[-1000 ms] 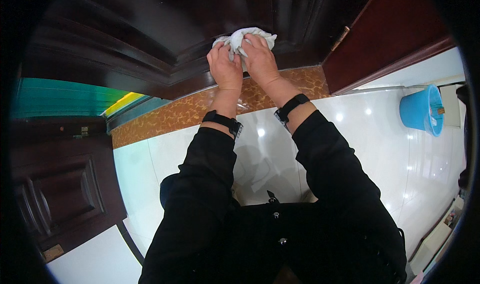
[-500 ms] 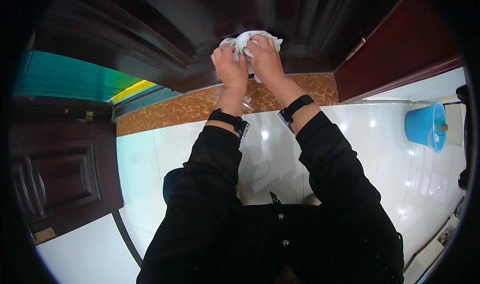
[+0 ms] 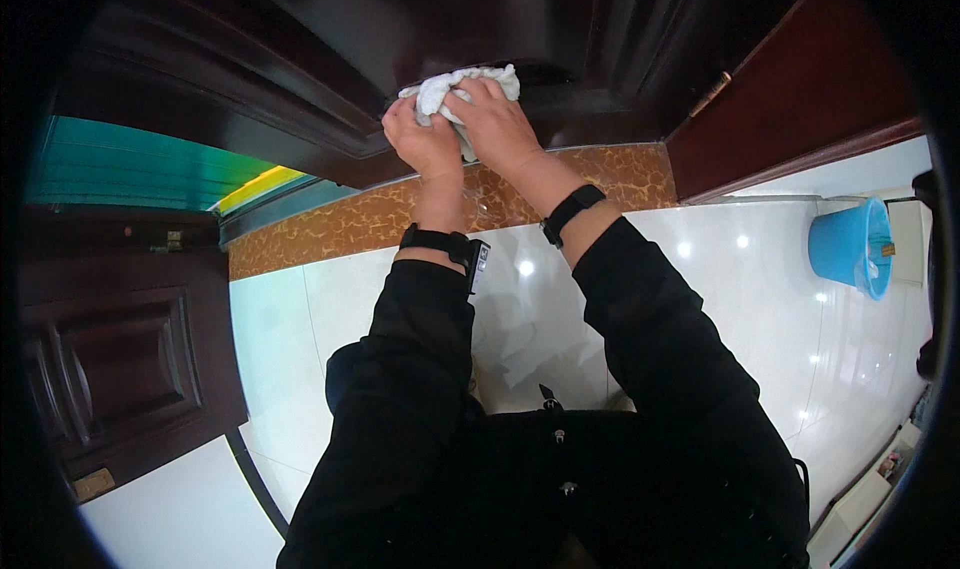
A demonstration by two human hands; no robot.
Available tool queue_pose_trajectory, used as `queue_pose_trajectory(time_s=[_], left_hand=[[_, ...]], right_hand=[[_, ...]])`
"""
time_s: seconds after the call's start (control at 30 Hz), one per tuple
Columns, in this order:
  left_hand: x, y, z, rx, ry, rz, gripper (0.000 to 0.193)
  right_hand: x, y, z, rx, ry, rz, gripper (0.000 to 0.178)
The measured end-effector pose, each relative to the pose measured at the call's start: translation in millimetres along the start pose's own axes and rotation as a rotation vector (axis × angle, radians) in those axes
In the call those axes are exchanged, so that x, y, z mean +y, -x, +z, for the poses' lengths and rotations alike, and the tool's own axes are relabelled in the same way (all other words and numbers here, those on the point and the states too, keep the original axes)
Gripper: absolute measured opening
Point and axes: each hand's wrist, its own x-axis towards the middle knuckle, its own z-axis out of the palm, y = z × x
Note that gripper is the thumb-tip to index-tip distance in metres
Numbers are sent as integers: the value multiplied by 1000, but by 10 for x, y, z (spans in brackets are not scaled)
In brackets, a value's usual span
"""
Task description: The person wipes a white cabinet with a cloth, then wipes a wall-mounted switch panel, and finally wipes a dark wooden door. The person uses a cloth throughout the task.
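Observation:
A crumpled white cloth [image 3: 440,91] is pressed against the lower part of a dark brown panelled door [image 3: 400,19]. My left hand [image 3: 425,144] grips its left side with bent fingers. Beside it, my right hand [image 3: 497,129] has its fingers curled over the right part of the same cloth. The fingertips are partly hidden in the folds. To the right of the cloth, the door's surface looks glossy and wet. Each wrist wears a black strap, and black sleeves cover my forearms.
Below the door runs a brown marbled threshold strip [image 3: 370,214], then white glossy floor tiles [image 3: 540,339]. A blue bucket [image 3: 840,244] stands at right. Another dark door leaf [image 3: 120,349] stands at left, near a green panel [image 3: 130,164]. A reddish-brown panel [image 3: 800,79] rises at right.
Both hands have slid left along the door with the cloth, keeping hold of it. A glossy patch of door now shows where the cloth was.

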Motion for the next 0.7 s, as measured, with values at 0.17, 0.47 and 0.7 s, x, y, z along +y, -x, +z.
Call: queue_pose_trajectory(time_s=[0.17, 0.47, 0.7], left_hand=[[-8, 8, -22, 0, 37, -166, 31], [-5, -22, -15, 69, 29, -266, 30], [-34, -14, -21, 98, -12, -315, 28]], right_hand=[[-31, -93, 49, -45, -32, 13, 32], [-127, -176, 36, -125, -56, 61, 32], [-165, -127, 27, -97, -40, -1, 32]])
